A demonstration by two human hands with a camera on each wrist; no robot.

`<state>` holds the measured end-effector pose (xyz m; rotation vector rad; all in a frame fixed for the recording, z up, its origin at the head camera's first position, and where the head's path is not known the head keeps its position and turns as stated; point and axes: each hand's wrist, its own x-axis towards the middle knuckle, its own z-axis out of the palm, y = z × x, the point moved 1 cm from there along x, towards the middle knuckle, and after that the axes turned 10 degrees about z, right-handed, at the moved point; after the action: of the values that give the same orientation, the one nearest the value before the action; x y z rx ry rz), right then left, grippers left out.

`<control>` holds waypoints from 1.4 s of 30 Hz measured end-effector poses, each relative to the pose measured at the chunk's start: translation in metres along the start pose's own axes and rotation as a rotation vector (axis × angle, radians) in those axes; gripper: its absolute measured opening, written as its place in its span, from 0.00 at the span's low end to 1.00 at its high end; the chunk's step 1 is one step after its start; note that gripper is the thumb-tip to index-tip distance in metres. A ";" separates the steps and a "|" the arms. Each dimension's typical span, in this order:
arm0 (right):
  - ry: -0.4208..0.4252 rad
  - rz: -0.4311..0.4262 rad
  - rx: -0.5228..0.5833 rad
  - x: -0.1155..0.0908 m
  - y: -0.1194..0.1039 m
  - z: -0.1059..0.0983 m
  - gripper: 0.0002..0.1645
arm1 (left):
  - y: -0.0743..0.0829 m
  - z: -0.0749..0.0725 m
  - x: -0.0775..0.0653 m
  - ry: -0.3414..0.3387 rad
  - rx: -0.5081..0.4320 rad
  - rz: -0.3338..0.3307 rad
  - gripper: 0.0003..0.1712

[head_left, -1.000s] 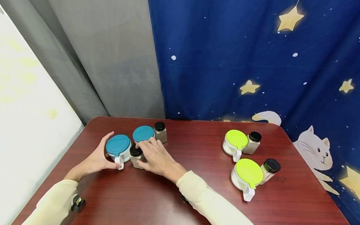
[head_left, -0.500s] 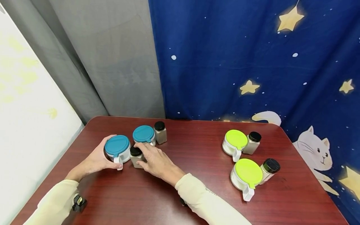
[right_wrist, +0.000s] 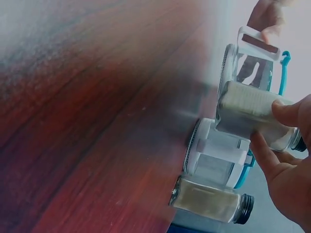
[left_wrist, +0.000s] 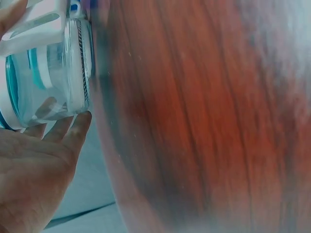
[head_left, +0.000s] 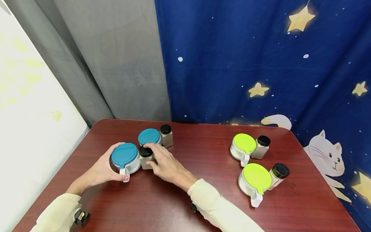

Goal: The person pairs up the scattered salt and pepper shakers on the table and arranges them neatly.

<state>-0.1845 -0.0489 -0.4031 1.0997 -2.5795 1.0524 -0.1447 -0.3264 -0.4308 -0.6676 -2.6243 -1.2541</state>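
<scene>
In the head view my left hand (head_left: 101, 169) grips a clear glass jar with a blue lid (head_left: 124, 154); the thumb lies at its white handle and the fingers go round the far side. The left wrist view shows fingers against the glass jar (left_wrist: 53, 73). My right hand (head_left: 168, 166) pinches a square glass seasoning bottle with a black cap (head_left: 146, 161), thumb and fingers on opposite sides. In the right wrist view this seasoning bottle (right_wrist: 248, 109) stands beside the held jar. Its contents look pale grey-brown.
Just behind stand a second blue-lidded jar (head_left: 149, 136) and another black-capped bottle (head_left: 166, 137). On the right of the brown table (head_left: 162, 206) are two green-lidded jars (head_left: 244, 143), each beside a black-capped bottle (head_left: 261, 148). Curtains (head_left: 217, 64) hang behind the table.
The held jar has shifted slightly right and nearer me. The pinched bottle has moved right and a little farther back, along with my right hand. The things on the right have stayed put.
</scene>
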 end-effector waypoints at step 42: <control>-0.017 0.162 0.121 -0.089 0.046 -0.077 0.34 | 0.085 0.115 0.030 -0.017 -0.224 0.013 0.66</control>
<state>-0.1614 0.0755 -0.4046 0.9411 -2.6875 1.2545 -0.1264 -0.1811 -0.4348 -0.7307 -2.5102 -1.5599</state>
